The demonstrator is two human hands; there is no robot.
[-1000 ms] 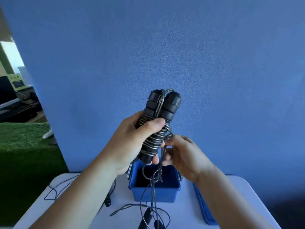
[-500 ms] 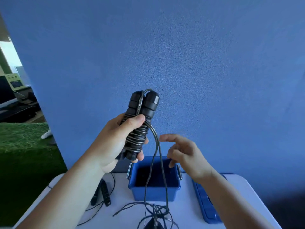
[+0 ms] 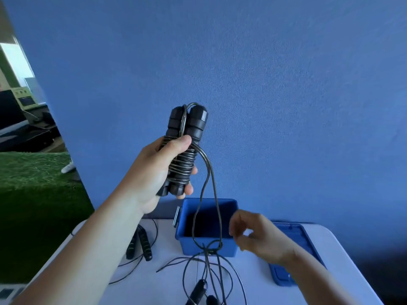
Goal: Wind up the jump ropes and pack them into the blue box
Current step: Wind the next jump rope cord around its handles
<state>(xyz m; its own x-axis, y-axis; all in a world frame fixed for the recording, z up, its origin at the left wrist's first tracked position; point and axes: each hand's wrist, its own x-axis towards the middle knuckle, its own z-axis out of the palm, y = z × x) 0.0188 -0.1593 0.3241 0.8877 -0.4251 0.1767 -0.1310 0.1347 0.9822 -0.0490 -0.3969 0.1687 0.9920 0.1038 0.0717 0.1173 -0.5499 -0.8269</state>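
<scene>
Left hand (image 3: 157, 172): raised above the desk, fingers and thumb wrapped round the jump rope handles (image 3: 189, 128).
Jump rope handles: two black grips side by side, upright, cord wound round their lower half.
Loose cord (image 3: 206, 188): hangs in a loop to a tangle in front of the blue box (image 3: 189, 246).
Right hand (image 3: 258, 235): blurred, just right of the box, fingers loosely curled, nothing in it.
Blue box: open, on the white desk (image 3: 253, 280).
Blue lid (image 3: 297, 238): flat, right of the box.
Other jump ropes: handles (image 3: 141, 244) left of the box; another pair (image 3: 198, 291) at the near edge.
</scene>
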